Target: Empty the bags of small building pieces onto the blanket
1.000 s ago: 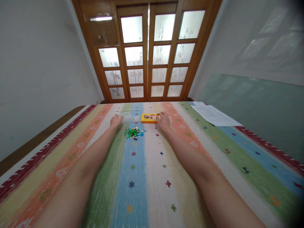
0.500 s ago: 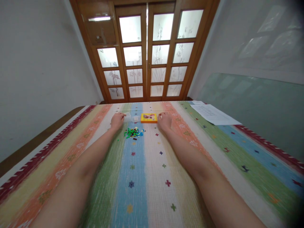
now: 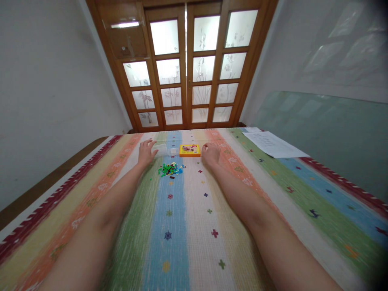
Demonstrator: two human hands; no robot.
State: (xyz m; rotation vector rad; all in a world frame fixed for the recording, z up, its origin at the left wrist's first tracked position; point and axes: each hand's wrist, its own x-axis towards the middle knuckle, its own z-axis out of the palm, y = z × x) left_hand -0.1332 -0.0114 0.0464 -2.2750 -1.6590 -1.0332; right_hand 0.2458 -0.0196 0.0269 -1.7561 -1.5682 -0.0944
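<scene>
On a striped cloth (image 3: 168, 210), the left hand (image 3: 149, 150) has its fingers spread; a clear box (image 3: 160, 150) sits just right of them. The right hand's (image 3: 211, 153) fingers curl beside a yellow box (image 3: 189, 150), to their left; I cannot tell whether they pinch anything. Loose bits (image 3: 170, 169) lie between, nearer the viewer. Thin plastic probably wants a light grip, wrists clear of the bits.

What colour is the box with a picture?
The box is mostly yellow, with orange sides; head view.

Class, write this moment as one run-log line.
left hand: open, beside clear plastic container | right hand: curled, beside yellow picture box | small building bricks: loose pile on striped tablecloth
</scene>
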